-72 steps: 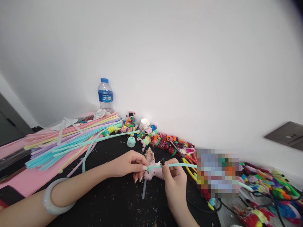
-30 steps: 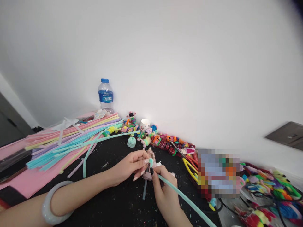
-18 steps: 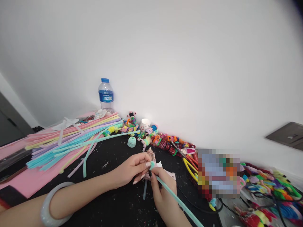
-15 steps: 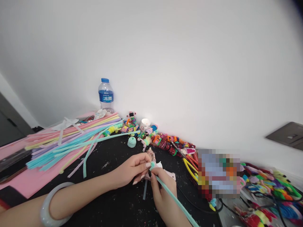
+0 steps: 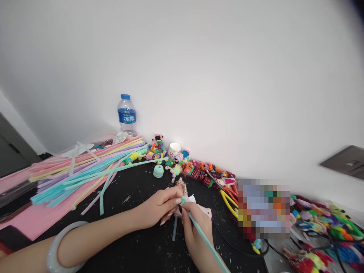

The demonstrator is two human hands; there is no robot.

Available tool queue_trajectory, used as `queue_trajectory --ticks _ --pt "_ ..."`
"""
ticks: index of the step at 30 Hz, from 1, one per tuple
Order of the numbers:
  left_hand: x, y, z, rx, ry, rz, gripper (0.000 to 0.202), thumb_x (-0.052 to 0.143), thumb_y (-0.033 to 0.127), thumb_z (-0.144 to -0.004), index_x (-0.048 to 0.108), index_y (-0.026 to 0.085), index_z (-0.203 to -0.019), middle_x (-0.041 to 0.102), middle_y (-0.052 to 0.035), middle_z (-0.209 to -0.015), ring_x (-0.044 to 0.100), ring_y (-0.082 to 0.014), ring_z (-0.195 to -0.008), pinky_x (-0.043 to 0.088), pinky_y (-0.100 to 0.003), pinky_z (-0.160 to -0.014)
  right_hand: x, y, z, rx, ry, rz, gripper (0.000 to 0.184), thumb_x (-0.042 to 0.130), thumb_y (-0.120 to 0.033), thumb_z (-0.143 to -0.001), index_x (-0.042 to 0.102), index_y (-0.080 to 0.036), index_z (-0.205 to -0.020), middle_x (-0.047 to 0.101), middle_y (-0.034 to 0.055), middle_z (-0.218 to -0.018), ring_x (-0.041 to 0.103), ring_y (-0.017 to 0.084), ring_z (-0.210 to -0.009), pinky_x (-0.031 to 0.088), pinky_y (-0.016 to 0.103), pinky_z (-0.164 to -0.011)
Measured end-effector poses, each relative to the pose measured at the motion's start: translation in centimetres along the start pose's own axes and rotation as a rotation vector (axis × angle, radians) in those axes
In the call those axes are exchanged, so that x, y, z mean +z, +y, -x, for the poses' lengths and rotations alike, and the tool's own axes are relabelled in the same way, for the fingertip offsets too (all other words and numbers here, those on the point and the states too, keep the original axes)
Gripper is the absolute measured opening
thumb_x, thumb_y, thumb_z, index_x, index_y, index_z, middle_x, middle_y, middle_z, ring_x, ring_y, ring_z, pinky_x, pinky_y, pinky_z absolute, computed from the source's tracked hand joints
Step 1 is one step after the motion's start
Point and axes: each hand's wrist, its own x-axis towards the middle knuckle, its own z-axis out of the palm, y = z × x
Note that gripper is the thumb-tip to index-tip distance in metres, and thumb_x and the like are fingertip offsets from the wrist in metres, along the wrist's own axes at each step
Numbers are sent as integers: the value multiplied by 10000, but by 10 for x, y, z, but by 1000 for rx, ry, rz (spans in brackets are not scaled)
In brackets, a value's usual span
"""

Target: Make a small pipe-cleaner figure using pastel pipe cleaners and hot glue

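Observation:
My left hand (image 5: 159,206) pinches the curled end of a mint-green pipe cleaner (image 5: 205,240) between thumb and forefinger. A pale jade bangle (image 5: 55,248) sits on that wrist. My right hand (image 5: 196,233) is closed around the same pipe cleaner just below the tip, and the stem runs down and to the right past my wrist. Both hands meet above a black tabletop (image 5: 136,242). A pink glue gun (image 5: 199,208) lies right behind my fingers, partly hidden by them.
A spread of pastel pipe cleaners (image 5: 82,167) lies on pink sheets at the left. A water bottle (image 5: 126,115) stands by the wall. Small colourful wound pieces (image 5: 199,170) line the wall. A mint coil (image 5: 158,171) and a white cup (image 5: 173,149) sit behind my hands. Bright bundles (image 5: 327,227) lie at the right.
The pipe cleaner swung from lying level toward the right to pointing down past my right wrist. My right hand moved in close to my left, and the tip is now curled tighter.

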Motion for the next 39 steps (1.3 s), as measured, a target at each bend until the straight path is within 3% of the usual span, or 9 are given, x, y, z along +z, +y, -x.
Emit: queue_trajectory --ticks 21,39 --pt "-3 3 2 7 4 -191 253 381 375 -906 510 175 -822 373 86 -476 337 -71 -377 299 -179 -414 3 3 0 8 4 27 206 396 -203 -907 549 -188 -769 584 6 -637 555 143 -554 411 215 -521" --pt "-6 11 1 60 9 -348 251 403 337 -891 559 170 -786 528 27 -659 402 -78 -460 315 -184 -460 1 2 -1 23 -43 24 234 373 -216 -917 522 -194 -738 549 -4 -614 532 140 -540 393 222 -498"
